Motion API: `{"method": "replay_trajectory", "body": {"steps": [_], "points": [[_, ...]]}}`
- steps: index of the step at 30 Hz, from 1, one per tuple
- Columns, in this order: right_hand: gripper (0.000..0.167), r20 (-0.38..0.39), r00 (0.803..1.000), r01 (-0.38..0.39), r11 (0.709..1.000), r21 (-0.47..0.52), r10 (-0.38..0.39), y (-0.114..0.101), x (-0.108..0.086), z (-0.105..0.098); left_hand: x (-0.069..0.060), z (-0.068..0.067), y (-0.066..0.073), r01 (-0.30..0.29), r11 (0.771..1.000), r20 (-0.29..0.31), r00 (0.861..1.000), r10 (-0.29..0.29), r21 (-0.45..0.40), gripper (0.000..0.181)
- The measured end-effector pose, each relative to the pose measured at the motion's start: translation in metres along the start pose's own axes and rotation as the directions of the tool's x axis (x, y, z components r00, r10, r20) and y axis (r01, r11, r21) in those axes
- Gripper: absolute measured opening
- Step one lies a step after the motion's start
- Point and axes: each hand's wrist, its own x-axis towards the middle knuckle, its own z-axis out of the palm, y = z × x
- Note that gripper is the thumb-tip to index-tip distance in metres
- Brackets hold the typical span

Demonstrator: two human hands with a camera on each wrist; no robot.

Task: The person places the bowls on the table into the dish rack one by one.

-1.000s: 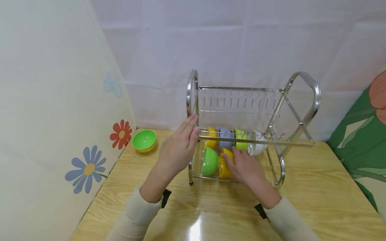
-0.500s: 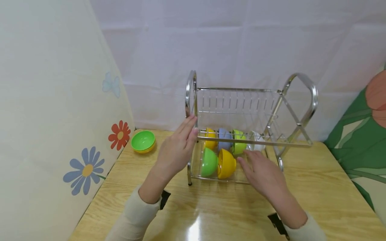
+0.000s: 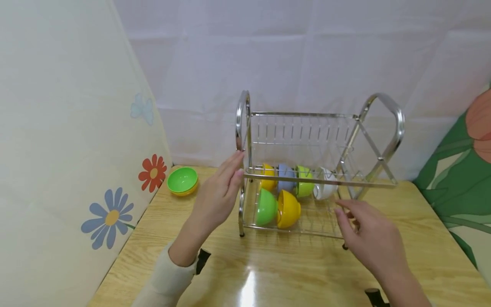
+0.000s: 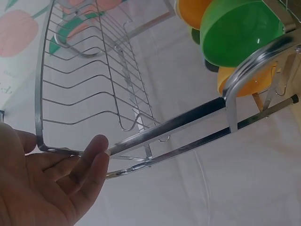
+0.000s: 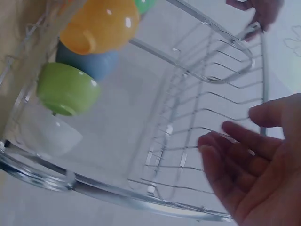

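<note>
A two-tier chrome dish rack [image 3: 322, 181] stands on the table. My left hand [image 3: 215, 194], fingers straight, touches its left upright; the left wrist view shows the fingertips against the frame's corner. My right hand [image 3: 374, 238] hangs loosely curled beside the rack's front right leg, holding nothing. On the lower tier, bowls stand tilted on their sides. At the front are a green bowl [image 3: 266, 207] and a yellow bowl [image 3: 290, 209]. Behind them sit another yellow bowl [image 3: 267, 184], a blue-grey bowl [image 3: 286, 183], a lime bowl [image 3: 304, 188] and a white bowl [image 3: 325, 188], partly hidden by the upper tier.
Left of the rack, a green bowl [image 3: 182, 179] is nested in a yellow one [image 3: 186, 193] on the wooden table [image 3: 291, 273]. A pale cloth backdrop [image 3: 307, 55] rises behind. A panel with painted flowers [image 3: 112, 217] borders the left side.
My right hand has left the front yellow bowl and moved right, out of the lower tier. The bowl stays beside the green one. My left hand has shifted slightly left and down.
</note>
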Motion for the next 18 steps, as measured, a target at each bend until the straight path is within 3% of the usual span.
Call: {"method": "replay_trajectory", "body": {"steps": [1, 3, 7, 8, 9, 11, 13, 15, 18], "points": [[0.024, -0.079, 0.996, 0.041, 0.999, 0.012, -0.04, -0.001, -0.001, -0.004, -0.002, -0.001, -0.002, 0.006, 1.0, 0.003, 1.0, -0.006, -0.009, 0.054], [0.03, -0.247, 0.963, 0.121, 0.992, 0.036, -0.109, -0.005, -0.001, -0.012, -0.006, -0.002, -0.007, 0.027, 1.0, 0.014, 1.0, -0.027, -0.014, 0.055], [0.042, -0.55, 0.828, 0.189, 0.978, 0.087, -0.111, -0.01, 0.011, -0.024, -0.013, -0.004, -0.019, 0.087, 0.996, 0.064, 0.994, -0.086, -0.001, 0.056], [0.04, -0.583, 0.807, 0.177, 0.981, 0.082, -0.097, -0.009, 0.015, -0.026, -0.014, -0.004, -0.023, 0.104, 0.995, 0.08, 0.991, -0.104, 0.004, 0.055], [0.039, -0.595, 0.8, 0.154, 0.985, 0.08, -0.076, -0.007, 0.019, -0.028, -0.016, -0.003, -0.028, 0.119, 0.993, 0.097, 0.988, -0.119, 0.007, 0.054], [0.04, -0.561, 0.828, 0.085, 0.994, 0.07, -0.031, 0.001, 0.024, -0.031, -0.019, -0.001, -0.039, 0.153, 0.988, 0.139, 0.978, -0.153, 0.01, 0.052], [0.042, -0.473, 0.881, 0.028, 0.999, 0.045, -0.003, 0.012, 0.026, -0.033, -0.022, 0.002, -0.052, 0.193, 0.981, 0.181, 0.965, -0.192, 0.008, 0.049], [0.042, -0.392, 0.92, -0.003, 0.999, 0.044, 0.02, 0.021, 0.027, -0.031, -0.025, 0.005, -0.067, 0.23, 0.973, 0.222, 0.948, -0.228, 0.019, 0.048], [0.041, -0.33, 0.944, -0.013, 0.999, 0.051, 0.029, 0.03, 0.028, -0.028, -0.031, 0.008, -0.088, 0.287, 0.957, 0.266, 0.921, -0.286, 0.038, 0.047]]}}
